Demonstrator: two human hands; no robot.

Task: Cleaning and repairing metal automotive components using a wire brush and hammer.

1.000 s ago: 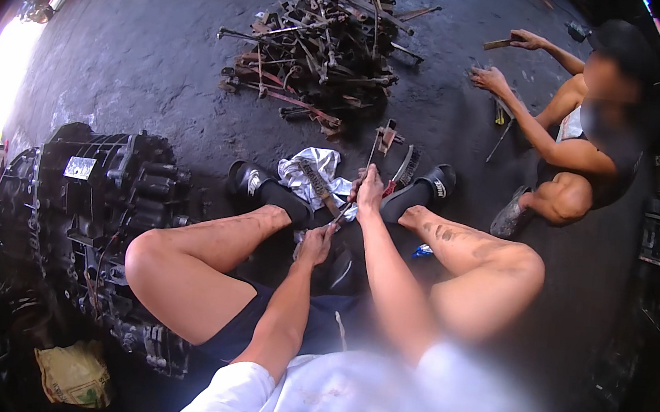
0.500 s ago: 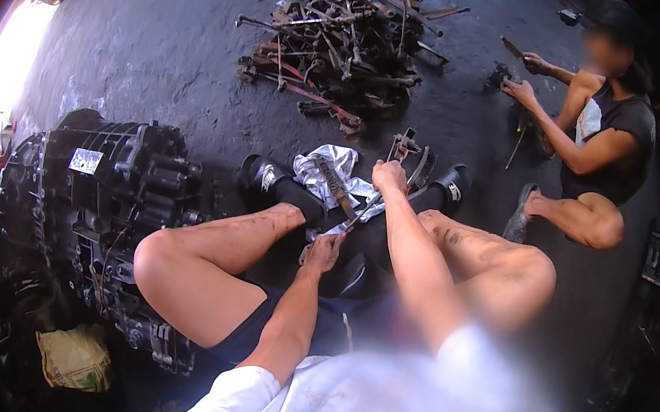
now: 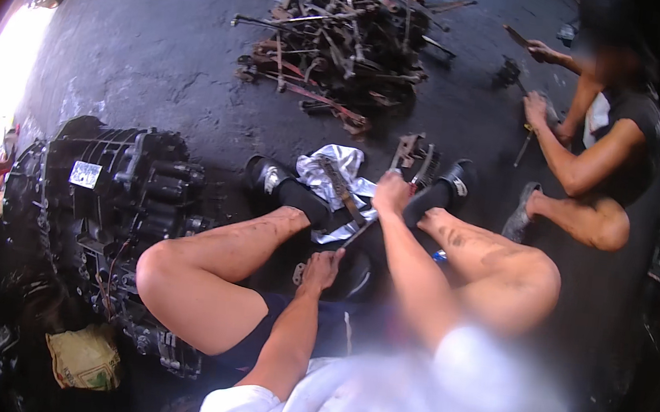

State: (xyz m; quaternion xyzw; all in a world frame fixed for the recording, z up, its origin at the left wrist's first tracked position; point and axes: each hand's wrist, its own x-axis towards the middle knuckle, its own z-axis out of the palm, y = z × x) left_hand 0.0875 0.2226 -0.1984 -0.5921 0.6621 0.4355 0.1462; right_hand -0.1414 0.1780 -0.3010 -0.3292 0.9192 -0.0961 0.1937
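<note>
I am sitting on the dark floor, knees up, taking the silver cloth (image 3: 333, 176) between my shoes as landmark. Nearest me, my left hand (image 3: 322, 269) is curling around a dark round part (image 3: 351, 276). My right hand (image 3: 390, 192) is closing on a long metal tool (image 3: 360, 224), lying against the cloth's near edge. Judgement: greasy grip, tool could be slipping toward my shins. No containers showing; beyond the cloth, a scrap-metal heap (image 3: 347, 43).

Right hand (image 3: 390, 192) grip on metal tool (image 3: 345, 194), perhaps, too small.
</note>
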